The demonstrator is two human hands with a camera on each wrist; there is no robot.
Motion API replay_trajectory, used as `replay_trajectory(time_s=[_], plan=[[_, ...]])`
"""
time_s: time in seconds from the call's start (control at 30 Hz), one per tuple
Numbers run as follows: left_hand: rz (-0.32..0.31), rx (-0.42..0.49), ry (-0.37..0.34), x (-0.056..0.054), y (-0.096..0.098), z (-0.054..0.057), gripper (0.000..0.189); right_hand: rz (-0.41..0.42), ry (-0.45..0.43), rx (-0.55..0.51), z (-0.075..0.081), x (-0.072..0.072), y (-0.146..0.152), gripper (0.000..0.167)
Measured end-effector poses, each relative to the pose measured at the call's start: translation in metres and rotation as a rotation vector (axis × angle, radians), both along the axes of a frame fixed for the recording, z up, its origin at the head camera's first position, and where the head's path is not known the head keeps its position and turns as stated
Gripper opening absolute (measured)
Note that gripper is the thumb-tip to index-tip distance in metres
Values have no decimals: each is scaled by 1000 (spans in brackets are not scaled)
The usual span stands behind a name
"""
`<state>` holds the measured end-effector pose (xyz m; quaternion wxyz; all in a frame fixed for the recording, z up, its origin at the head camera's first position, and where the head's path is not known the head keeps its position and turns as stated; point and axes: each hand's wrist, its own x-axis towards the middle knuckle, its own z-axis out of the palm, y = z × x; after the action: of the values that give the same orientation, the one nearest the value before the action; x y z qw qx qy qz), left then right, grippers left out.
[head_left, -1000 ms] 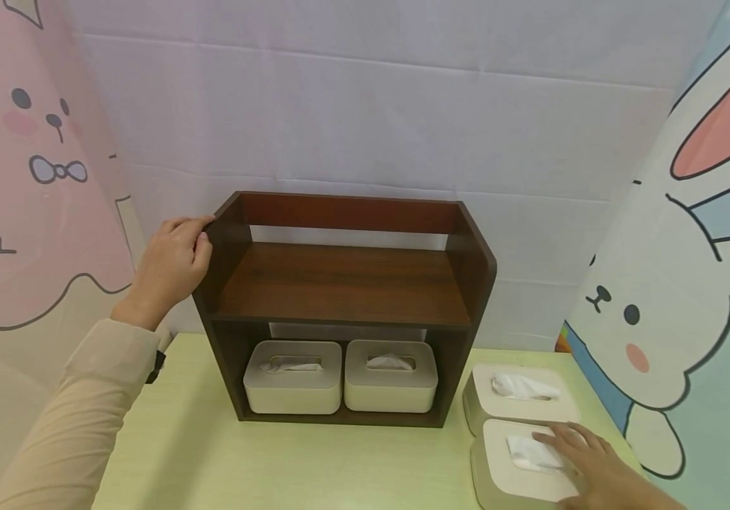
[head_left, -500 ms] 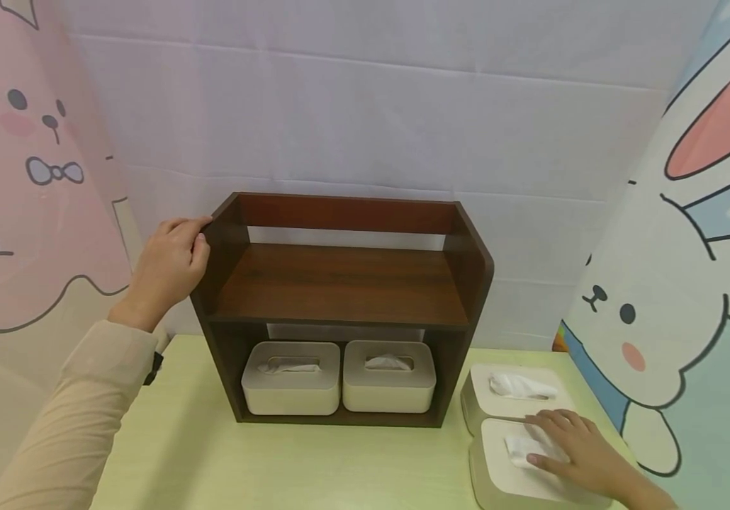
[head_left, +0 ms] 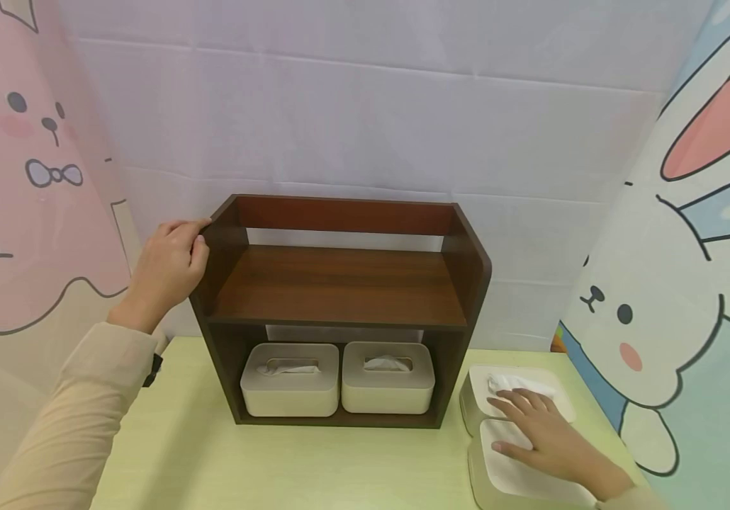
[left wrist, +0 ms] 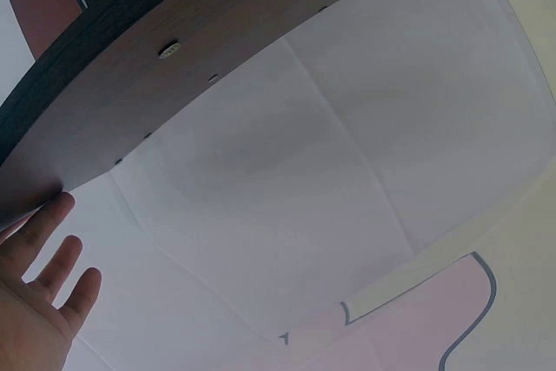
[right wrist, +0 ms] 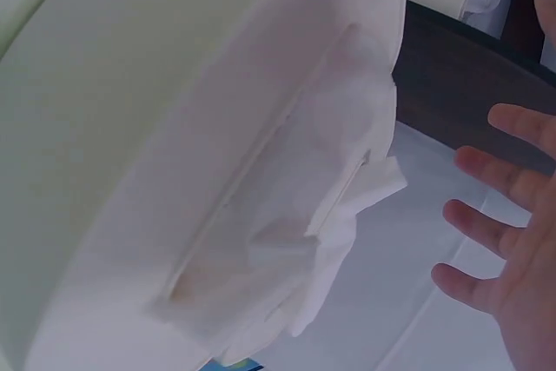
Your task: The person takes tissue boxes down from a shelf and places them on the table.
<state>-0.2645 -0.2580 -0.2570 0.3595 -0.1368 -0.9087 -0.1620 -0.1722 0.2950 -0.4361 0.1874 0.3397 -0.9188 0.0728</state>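
Observation:
My left hand (head_left: pixel 170 269) rests against the left side panel of a dark brown wooden two-tier shelf (head_left: pixel 339 283); the left wrist view shows straight, spread fingers, one fingertip touching the panel (left wrist: pixel 174 67). On the right, my right hand (head_left: pixel 550 439) is over two cream tissue boxes, fingers spread and reaching above the back tissue box (head_left: pixel 565 411). The front tissue box (head_left: pixel 499 482) lies partly beneath the hand, its opening covered from view. In the right wrist view, the fingers (right wrist: pixel 486 171) stand apart from a tissue box (right wrist: pixel 174 188) with tissue (right wrist: pixel 287 215) sticking out.
Two more cream tissue boxes, a left one (head_left: pixel 290 389) and a right one (head_left: pixel 387 386), stand side by side in the shelf's lower tier. The shelf stands on a pale yellow-green table (head_left: pixel 314 467). A white cloth (head_left: pixel 352 106) hangs behind, with cartoon-printed cloths at both sides.
My right hand has moved from the front tissue box forward and left to over the back one, fingers spreading. The left hand stays on the shelf's side panel; the boxes have not moved.

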Motion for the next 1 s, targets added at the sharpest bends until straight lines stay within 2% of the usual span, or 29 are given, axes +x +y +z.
replay_trajectory(time_s=[0.13,0.37,0.67,0.87,1.0], plan=[[-2,5,-7,0,0,0,38,22,-5,13,5,-2,-15,60],[1,-1,-13,0,2,0,38,104,38,23,12,-5,-41,58],[-8,9,6,-1,2,1,37,183,-7,24,20,-8,-73,63],[-8,11,5,0,1,0,37,240,25,29,23,-15,-92,60],[-9,12,1,0,1,0,38,252,41,31,24,-20,-103,65]])
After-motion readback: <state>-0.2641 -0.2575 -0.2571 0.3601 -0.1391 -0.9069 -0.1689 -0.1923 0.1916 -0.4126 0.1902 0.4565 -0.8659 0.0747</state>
